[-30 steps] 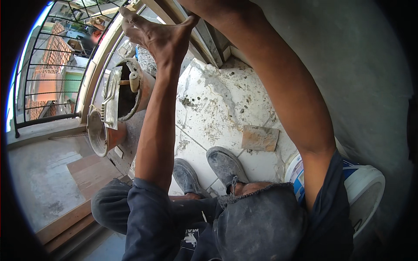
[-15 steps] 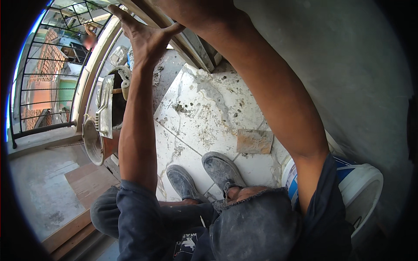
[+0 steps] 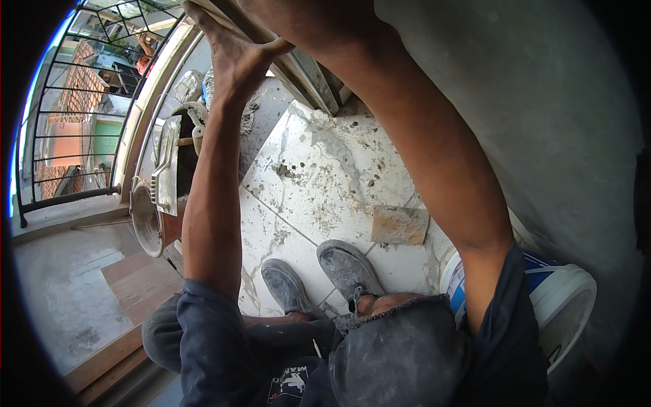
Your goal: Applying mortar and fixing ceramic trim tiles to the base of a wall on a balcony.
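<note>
My left hand (image 3: 234, 57) is raised at the top, its thumb and a finger stretched wide apart against the edge of a wooden frame (image 3: 237, 17). Some of its fingers do not show. At the top edge my right hand (image 3: 298, 17) is beside the same frame; its fingers are out of view, so what it holds cannot be told. The frame's lower end (image 3: 322, 95) stands upright on the white tiled floor (image 3: 325, 176), next to a grey wall (image 3: 542, 102). Left of my left forearm, a notched trowel (image 3: 167, 169) rests by a reddish-brown bucket (image 3: 146, 217).
A loose brownish tile piece (image 3: 400, 225) and grit lie on the floor by my shoes (image 3: 346, 268). A white and blue bucket (image 3: 569, 298) lies by my right elbow. Black metal railing (image 3: 74, 136) runs along the left, above wooden boards (image 3: 139, 281).
The view has shifted slightly. Both hands have stayed at the frame with almost the same pose.
</note>
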Tool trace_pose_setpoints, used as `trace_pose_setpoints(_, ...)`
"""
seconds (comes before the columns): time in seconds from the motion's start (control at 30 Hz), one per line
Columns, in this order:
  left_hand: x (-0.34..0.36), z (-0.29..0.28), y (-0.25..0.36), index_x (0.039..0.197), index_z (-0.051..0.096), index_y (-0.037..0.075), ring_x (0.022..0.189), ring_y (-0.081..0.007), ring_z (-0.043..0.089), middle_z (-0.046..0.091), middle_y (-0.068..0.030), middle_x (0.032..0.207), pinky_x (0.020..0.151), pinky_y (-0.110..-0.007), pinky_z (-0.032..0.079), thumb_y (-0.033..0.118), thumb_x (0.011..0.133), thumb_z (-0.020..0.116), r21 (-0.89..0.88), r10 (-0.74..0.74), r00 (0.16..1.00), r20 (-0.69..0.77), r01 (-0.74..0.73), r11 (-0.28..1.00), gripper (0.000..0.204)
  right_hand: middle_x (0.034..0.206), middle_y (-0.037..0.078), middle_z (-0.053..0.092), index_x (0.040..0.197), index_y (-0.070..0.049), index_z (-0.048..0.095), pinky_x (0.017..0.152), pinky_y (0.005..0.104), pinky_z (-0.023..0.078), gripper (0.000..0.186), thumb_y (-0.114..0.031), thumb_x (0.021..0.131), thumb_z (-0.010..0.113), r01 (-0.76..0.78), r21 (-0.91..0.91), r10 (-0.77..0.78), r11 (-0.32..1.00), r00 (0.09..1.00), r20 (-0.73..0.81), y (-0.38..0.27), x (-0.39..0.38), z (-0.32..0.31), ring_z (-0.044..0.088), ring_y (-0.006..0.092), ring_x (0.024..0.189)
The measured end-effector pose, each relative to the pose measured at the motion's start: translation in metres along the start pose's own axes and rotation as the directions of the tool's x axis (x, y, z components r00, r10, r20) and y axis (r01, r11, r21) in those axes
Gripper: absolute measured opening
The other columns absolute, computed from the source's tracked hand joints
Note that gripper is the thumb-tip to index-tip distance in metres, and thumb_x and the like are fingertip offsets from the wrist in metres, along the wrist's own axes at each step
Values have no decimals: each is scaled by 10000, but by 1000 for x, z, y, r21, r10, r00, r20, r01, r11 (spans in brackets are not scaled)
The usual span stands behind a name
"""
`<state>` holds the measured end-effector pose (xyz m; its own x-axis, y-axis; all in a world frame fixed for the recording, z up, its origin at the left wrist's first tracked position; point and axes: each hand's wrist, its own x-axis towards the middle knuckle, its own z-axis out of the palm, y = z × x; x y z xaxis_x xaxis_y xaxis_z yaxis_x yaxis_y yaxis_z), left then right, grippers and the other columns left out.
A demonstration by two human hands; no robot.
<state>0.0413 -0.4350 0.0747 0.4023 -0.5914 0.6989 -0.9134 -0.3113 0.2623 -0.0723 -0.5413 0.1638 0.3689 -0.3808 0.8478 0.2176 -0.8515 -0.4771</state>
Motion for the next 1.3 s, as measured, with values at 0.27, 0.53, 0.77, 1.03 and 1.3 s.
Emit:
trace_pose_setpoints(0.27, -8, -6, -2, 1505, -222, 46, 1493, -353, 46, -40, -238, 1601, 1223, -393, 128, 550, 481, 874, -162, -277, 960, -51, 265, 951, 1582, 700, 204, 669, 840, -1, 633, 640, 428, 542, 277, -258, 853, 735, -80, -270, 163, 960, 940, 299, -17, -13, -19, 677, 393, 685)
trace_pose_setpoints(0.53, -6, -12, 1, 1504, -125, -46, 1461, -426, 128, 65, -318, 1559, 1209, -445, 199, 378, 487, 842, -341, -333, 941, -56, 296, 892, 1466, 825, 81, 705, 1024, 53, 664, 615, 213, 504, 250, -175, 926, 689, -657, 209, 624, 724, 754, 207, 5, -100, -58, 651, 100, 693)
trace_pose_setpoints(0.77, -4, 8, 14, 1552, -85, 94, 1162, -497, 401, 333, -312, 1325, 1028, -536, 386, 212, 356, 930, -480, -310, 925, -218, 175, 860, 1573, 829, 62, 667, 1009, 15, 652, 642, 221, 460, 197, -175, 967, 618, -623, 258, 535, 739, 774, 339, -64, -43, -56, 609, 93, 713)
trace_pose_setpoints(1.03, -10, -5, 24, 1574, 69, 174, 1293, -505, 320, 292, -296, 1388, 1098, -544, 318, 91, 522, 827, -551, -444, 895, -47, 348, 759, 1299, 808, 203, 672, 910, -1, 656, 691, 410, 504, 83, -69, 865, 641, -82, 253, -227, 964, 242, 943, -185, -24, 153, 660, 370, 745)
trace_pose_setpoints(1.3, -12, -24, 19, 1535, 214, 210, 1206, -471, 405, 402, -281, 1297, 1075, -567, 317, 147, 559, 814, -589, -508, 835, -209, 307, 748, 1148, 980, 187, 709, 934, -28, 723, 802, 460, 550, 164, -110, 827, 631, 573, 84, 143, 815, -340, 930, -170, -129, 309, 681, 375, 868)
